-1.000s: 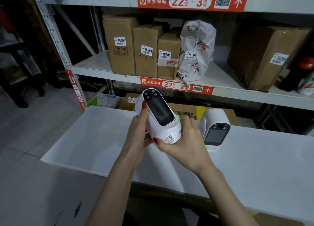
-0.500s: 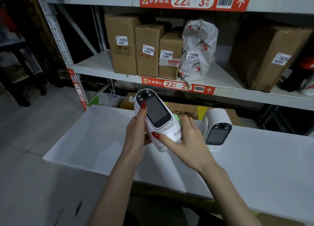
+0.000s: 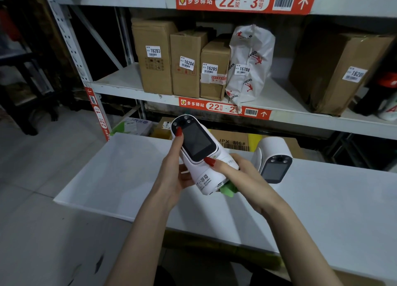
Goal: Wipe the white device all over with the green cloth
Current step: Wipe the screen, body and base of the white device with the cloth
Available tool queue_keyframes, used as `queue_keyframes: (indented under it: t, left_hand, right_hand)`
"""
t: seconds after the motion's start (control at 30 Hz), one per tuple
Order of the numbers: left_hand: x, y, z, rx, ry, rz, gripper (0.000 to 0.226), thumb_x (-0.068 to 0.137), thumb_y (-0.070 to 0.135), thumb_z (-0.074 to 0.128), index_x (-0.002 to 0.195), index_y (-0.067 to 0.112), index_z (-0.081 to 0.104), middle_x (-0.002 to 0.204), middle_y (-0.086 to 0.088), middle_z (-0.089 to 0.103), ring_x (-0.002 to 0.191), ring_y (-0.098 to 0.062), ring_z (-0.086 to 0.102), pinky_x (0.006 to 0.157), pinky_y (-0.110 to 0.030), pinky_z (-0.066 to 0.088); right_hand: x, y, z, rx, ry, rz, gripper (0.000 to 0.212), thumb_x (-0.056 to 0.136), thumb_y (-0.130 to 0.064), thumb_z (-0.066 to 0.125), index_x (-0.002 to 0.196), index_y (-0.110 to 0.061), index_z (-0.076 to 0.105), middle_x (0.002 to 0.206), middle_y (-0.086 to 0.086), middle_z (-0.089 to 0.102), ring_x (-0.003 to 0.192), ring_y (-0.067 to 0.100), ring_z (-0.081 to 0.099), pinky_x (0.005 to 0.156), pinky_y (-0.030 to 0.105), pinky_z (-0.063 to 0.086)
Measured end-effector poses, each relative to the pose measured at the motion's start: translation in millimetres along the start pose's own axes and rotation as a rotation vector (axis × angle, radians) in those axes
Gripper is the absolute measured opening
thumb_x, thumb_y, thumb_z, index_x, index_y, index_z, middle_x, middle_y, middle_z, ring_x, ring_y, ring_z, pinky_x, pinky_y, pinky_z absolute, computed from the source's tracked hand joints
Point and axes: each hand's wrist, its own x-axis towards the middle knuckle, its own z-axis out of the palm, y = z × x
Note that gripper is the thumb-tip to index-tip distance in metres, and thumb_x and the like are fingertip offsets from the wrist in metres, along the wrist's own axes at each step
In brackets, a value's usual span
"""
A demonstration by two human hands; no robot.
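A white device point(image 3: 200, 174) with a dark screen is held tilted above the white table point(image 3: 322, 210), its lens end up and to the left. My left hand point(image 3: 174, 176) grips its left side, one finger lying along the screen's edge. My right hand point(image 3: 242, 178) presses a green cloth point(image 3: 228, 189) against the device's underside and base. Only a small fold of the cloth shows below the base; the rest is hidden by the palm.
A second white device point(image 3: 274, 161) stands on the table just right of my hands. Behind is a metal shelf rack point(image 3: 129, 90) with labelled cardboard boxes point(image 3: 154, 55) and a white plastic parcel point(image 3: 249, 64). Tiled floor lies to the left.
The device has tipped further, its base swinging down and right. My right hand slid with the cloth from the device's far side down to its base, where green cloth now shows.
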Motion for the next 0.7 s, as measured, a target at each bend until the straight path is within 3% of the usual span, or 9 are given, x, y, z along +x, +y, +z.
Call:
queue_keyframes:
  t: [0.1, 0.27, 0.37, 0.47, 0.6, 0.7]
  left_hand:
    - [0.6, -0.6, -0.4, 0.029, 0.010, -0.014, 0.036, 0.094, 0.057, 0.046, 0.114, 0.030, 0.059, 0.101, -0.009, 0.071, 0.088, -0.028, 0.069, 0.064, -0.037, 0.058]
    - [0.2, -2.9, -2.2, 0.104, 0.007, 0.002, 0.050, 0.090, 0.058, 0.051, 0.128, 0.025, 0.058, 0.114, -0.013, 0.070, 0.099, -0.032, 0.069, 0.075, -0.042, 0.060]
    - [-0.6, -3.8, -3.7, 0.146, -0.031, 0.035, 0.070, 0.077, 0.065, 0.064, 0.134, 0.026, 0.053, 0.119, -0.009, 0.069, 0.100, -0.030, 0.070, 0.073, -0.040, 0.060]
    - [0.1, -4.9, -5.8, 0.158, -0.089, 0.084, 0.081, 0.073, 0.062, 0.071, 0.143, 0.034, 0.041, 0.126, -0.006, 0.066, 0.102, -0.030, 0.071, 0.081, -0.046, 0.060]
    - [1.7, -5.6, -7.0, 0.150, -0.157, 0.096, 0.081, 0.073, 0.050, 0.069, 0.145, 0.042, 0.034, 0.125, -0.006, 0.067, 0.100, -0.028, 0.072, 0.084, -0.049, 0.059]
    - [1.2, -5.4, -6.8, 0.141, -0.176, 0.102, 0.082, 0.072, 0.048, 0.071, 0.145, 0.044, 0.034, 0.124, -0.007, 0.067, 0.100, -0.027, 0.072, 0.078, -0.044, 0.061]
  right_hand:
    - [-1.7, -1.7, 0.4, 0.003, 0.009, 0.008, 0.055, 0.073, -0.050, 0.073, 0.109, -0.012, 0.059, 0.093, 0.011, 0.073, 0.073, 0.016, 0.066, 0.062, 0.026, 0.047]
    - [-1.8, -2.4, -0.3, -0.001, 0.022, 0.015, 0.061, 0.064, -0.054, 0.067, 0.108, -0.013, 0.061, 0.090, 0.010, 0.074, 0.068, 0.014, 0.065, 0.056, 0.023, 0.044]
    - [-0.8, -0.2, -1.5, 0.051, 0.024, 0.014, 0.058, 0.065, -0.051, 0.068, 0.109, -0.013, 0.062, 0.092, 0.010, 0.074, 0.075, 0.018, 0.068, 0.064, 0.032, 0.051]
    - [-0.7, -0.5, -3.0, 0.091, 0.031, 0.017, 0.049, 0.074, -0.044, 0.073, 0.110, -0.012, 0.062, 0.093, 0.010, 0.074, 0.082, 0.023, 0.070, 0.072, 0.039, 0.057]
    - [-2.5, -2.4, -2.7, 0.133, 0.030, 0.022, 0.034, 0.085, -0.030, 0.067, 0.111, -0.009, 0.061, 0.088, 0.009, 0.071, 0.065, 0.010, 0.066, 0.051, 0.021, 0.049]
    - [-2.3, -2.2, -2.6, 0.124, 0.026, 0.027, 0.033, 0.086, -0.030, 0.067, 0.112, -0.011, 0.059, 0.089, 0.008, 0.071, 0.063, 0.008, 0.065, 0.052, 0.019, 0.048]
